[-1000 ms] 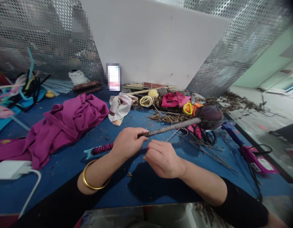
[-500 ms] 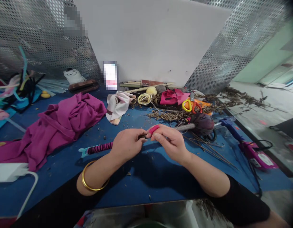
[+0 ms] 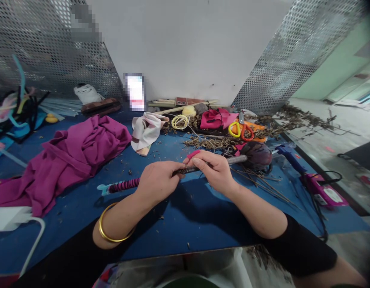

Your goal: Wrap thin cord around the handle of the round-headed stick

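A long thin stick [image 3: 123,186] wound with black and magenta cord runs across in front of me, with a pale blue tip [image 3: 103,189] at its left end. My left hand [image 3: 161,176] is closed round its middle. Between the hands, a black ridged stretch of the winding shows. My right hand [image 3: 213,166] pinches at the stick just to the right, with a pink cover [image 3: 193,154] on one finger; any thread in that pinch is too small to make out. Beyond my right hand a grey rod [image 3: 237,159] leads to a dark purple rounded bundle [image 3: 257,155].
Magenta cloth [image 3: 83,148] lies left on the blue table [image 3: 173,236], near a white charger [image 3: 11,218]. Behind are a pale cloth [image 3: 147,130], yellow cord [image 3: 180,122], dried plant bits [image 3: 207,142] and scissors [image 3: 241,130]. A glue gun [image 3: 291,158] lies right.
My right hand has shifted slightly left and up, and more of the black winding shows between the hands. The left hand keeps its hold. The whole view has shifted slightly.
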Motion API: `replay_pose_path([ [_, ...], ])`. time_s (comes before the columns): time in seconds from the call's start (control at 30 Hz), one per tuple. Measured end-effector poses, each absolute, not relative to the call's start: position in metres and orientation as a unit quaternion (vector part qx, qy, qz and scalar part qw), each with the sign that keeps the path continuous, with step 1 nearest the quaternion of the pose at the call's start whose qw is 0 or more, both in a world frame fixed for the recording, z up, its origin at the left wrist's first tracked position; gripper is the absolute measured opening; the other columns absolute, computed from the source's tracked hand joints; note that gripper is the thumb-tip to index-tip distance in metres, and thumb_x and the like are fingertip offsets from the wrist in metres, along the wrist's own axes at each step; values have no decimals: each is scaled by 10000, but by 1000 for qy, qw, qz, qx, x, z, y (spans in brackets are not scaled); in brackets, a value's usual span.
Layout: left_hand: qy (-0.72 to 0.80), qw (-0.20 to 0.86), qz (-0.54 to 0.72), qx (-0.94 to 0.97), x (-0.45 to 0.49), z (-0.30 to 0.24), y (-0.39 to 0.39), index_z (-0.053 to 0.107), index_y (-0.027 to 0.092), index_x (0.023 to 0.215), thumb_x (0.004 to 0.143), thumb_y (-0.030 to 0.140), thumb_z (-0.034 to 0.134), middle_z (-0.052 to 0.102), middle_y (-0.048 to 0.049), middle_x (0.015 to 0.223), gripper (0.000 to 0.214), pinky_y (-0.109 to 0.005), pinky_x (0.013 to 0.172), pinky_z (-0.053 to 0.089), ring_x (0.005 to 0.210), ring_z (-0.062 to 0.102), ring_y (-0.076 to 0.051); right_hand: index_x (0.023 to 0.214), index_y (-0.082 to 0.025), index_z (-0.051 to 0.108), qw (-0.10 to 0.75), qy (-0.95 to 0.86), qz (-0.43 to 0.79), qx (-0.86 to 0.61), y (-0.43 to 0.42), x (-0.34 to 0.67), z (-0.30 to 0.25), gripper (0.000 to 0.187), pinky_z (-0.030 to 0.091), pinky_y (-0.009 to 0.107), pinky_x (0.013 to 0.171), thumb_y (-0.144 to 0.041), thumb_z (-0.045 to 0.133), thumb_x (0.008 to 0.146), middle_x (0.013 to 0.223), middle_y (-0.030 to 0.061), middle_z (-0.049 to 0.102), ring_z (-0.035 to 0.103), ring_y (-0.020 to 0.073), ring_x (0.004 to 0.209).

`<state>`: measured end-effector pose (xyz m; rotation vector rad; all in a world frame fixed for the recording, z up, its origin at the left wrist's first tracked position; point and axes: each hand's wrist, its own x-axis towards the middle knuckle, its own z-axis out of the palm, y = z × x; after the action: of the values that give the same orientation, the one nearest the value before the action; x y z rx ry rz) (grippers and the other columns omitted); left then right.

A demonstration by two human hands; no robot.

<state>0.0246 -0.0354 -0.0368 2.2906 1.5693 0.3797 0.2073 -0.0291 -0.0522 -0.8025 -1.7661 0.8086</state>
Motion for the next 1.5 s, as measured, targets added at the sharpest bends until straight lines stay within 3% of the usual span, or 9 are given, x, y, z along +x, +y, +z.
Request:
replay_pose_path([
  [0.53,554,157,142,805,28,-42,-36,703,257,995,807,279,562,765,-4,945,236,-311,700,456,873,696,-237,854,-196,711,460,-734,299,-399,-22,211,-55,194,512,289,821,-247,536,921,909,39,730,672,163,888],
  [0.73,545,188,151,803,25,-42,-34,717,278,971,789,238,549,764,10,926,251,-286,680,452,841,692,-212,836,-181,716,469,-684,393,-397,-24,210,-50,241,536,274,679,-354,563,907,752,25,690,641,132,652],
  [1.03,547,183,155,802,26,-39,-36,723,290,1003,789,246,557,768,4,949,275,-287,634,437,817,697,-218,802,-185,687,463,-761,351,-288,-28,211,-45,254,533,295,796,-310,515,939,851,52,693,650,155,847],
  [1.5,534,100,146,827,28,-46,-37,687,229,1023,834,272,537,763,-40,955,244,-321,728,486,881,706,-250,927,-200,608,394,-792,274,-376,-20,212,-55,213,477,271,812,-204,400,972,940,44,677,631,145,909],
])
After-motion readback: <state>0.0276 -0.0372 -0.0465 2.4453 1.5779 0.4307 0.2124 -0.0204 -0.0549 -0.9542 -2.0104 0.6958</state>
